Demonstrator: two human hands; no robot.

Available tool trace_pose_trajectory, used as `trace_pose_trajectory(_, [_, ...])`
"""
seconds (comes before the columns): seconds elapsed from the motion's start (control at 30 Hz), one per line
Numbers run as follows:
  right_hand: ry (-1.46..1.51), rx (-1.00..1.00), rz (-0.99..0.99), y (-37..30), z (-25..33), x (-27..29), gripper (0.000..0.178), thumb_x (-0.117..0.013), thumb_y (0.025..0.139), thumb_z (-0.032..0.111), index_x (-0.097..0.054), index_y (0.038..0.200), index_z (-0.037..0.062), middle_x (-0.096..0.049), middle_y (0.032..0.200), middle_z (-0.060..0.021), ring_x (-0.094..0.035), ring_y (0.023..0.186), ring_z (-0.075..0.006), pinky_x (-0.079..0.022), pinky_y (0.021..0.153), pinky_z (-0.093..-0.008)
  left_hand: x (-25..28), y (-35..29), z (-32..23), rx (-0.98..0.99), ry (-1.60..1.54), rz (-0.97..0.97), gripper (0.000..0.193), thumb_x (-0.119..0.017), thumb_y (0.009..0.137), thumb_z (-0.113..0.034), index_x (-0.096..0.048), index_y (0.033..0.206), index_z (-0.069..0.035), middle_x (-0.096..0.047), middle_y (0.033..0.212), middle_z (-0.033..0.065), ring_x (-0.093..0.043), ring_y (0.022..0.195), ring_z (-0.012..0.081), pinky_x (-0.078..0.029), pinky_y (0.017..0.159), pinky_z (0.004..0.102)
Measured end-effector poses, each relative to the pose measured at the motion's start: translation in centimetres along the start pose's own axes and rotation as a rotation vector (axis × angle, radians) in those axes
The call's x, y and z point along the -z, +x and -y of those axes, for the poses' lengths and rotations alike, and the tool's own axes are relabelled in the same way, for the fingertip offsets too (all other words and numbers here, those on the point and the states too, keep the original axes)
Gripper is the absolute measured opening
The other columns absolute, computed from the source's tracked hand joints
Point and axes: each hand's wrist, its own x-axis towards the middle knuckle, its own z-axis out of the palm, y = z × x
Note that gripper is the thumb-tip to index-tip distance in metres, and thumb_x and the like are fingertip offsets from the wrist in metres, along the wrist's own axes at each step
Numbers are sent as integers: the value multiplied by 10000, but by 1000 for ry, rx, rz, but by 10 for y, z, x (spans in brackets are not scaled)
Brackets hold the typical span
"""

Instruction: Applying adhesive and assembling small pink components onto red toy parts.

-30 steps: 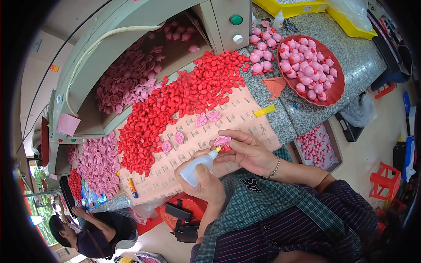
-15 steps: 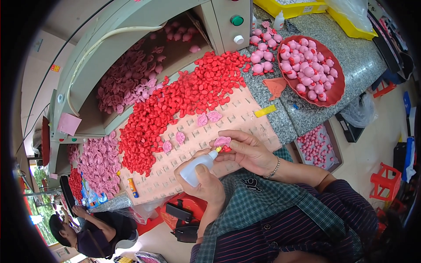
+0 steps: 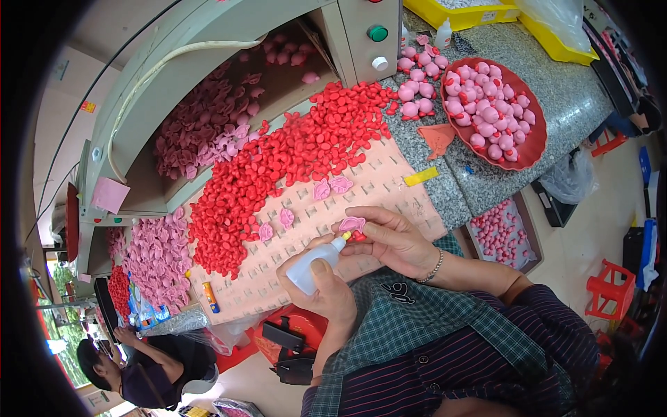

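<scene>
My left hand (image 3: 329,297) is closed around a white squeeze bottle (image 3: 303,272), tilted so that its yellow nozzle tip points up and right. Between the fingertips of my right hand (image 3: 399,242) is a small pink molded piece (image 3: 352,224), hollow side showing. A red piece (image 3: 359,236) sits just below it, by the same fingers. The nozzle is right at these two pieces; whether it touches them I cannot tell. Beyond my hands, several loose pink pieces (image 3: 340,184) lie on the slotted peach-coloured mat (image 3: 382,182).
A heap of red pieces (image 3: 292,149) covers the mat's far side, before a grey machine (image 3: 201,62) with an opening. A red bowl (image 3: 531,149) of pink figures stands at right. A glue stick (image 3: 210,297) lies at left. Another person (image 3: 149,368) works at lower left.
Almost nothing differs. My hands, the bottle and the pink piece keep nearly the same places; the view shifts very slightly.
</scene>
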Motion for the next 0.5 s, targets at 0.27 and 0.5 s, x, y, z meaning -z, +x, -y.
trace_pose_trajectory(0.27, [-10,11,6,1,-2,0,376,-478,1034,138,-469,1398,45,-555,1349,-138,-540,1261,-255,-490,1027,-441,0,1,-1,-30,29,32,283,-593,947,-166,-421,1029,44,-607,947,258,-661,888,341,-566,810,453])
trace_pose_trajectory(0.5, [-22,6,-24,1,-3,0,371,-483,1033,143,-477,1391,46,-569,1329,-144,-571,1220,-251,-514,998,-418,2,1,-2,-27,43,54,235,-582,942,-106,-421,1022,45,-606,952,260,-659,899,331,-566,814,447])
